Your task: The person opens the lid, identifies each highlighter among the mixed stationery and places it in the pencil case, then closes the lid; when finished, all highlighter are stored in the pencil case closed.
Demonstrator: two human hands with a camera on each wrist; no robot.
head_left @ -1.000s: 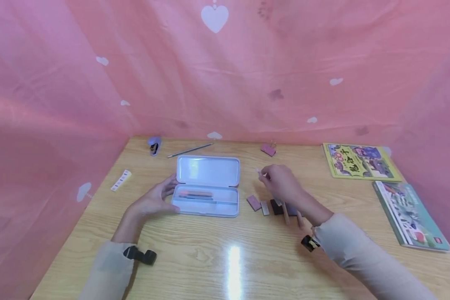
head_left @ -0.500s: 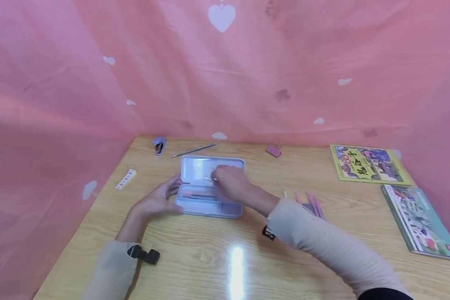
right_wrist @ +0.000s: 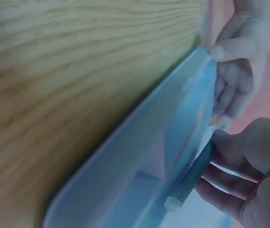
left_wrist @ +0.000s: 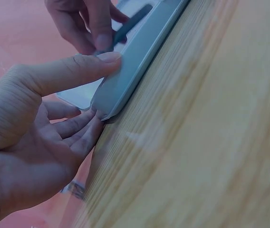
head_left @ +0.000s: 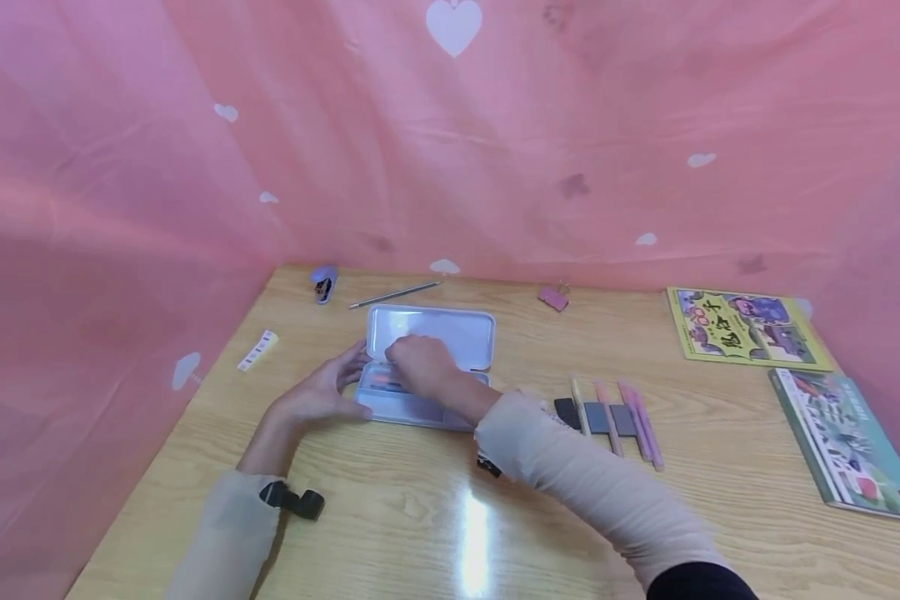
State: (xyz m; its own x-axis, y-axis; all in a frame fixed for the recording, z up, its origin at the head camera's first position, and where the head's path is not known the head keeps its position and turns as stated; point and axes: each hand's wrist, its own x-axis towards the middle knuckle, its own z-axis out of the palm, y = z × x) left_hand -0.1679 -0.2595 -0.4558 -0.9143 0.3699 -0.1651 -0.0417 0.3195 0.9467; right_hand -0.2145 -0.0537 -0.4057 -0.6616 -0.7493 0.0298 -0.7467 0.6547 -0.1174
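Beige-sleeved, held a slim dark-teal pen-like stick (right_wrist: 194,173) over an open pale-blue plastic pencil case (head_left: 401,408).
Had slender yellow, peach and purple pens (head_left: 647,427) lying across flat grey blocks (head_left: 596,419) at right; grasped the case's left end in the left hand (head_left: 318,396); pinched the stick in the right hand (head_left: 423,367), leaving contact with the case unclear; farther back, showed a thin grey-green pencil (head_left: 393,295) behind the raised lid (head_left: 476,333) and a pink binder clip (head_left: 552,299), then pink heart-printed cloth (head_left: 495,167).

On the light-brown wooden table (head_left: 390,525) lie an open pale-blue rectangular case (head_left: 405,407), a thin grey pencil (head_left: 396,295), a pink binder clip (head_left: 553,299), a yellow book (head_left: 746,330) and what seems a purple stapler (head_left: 326,284).
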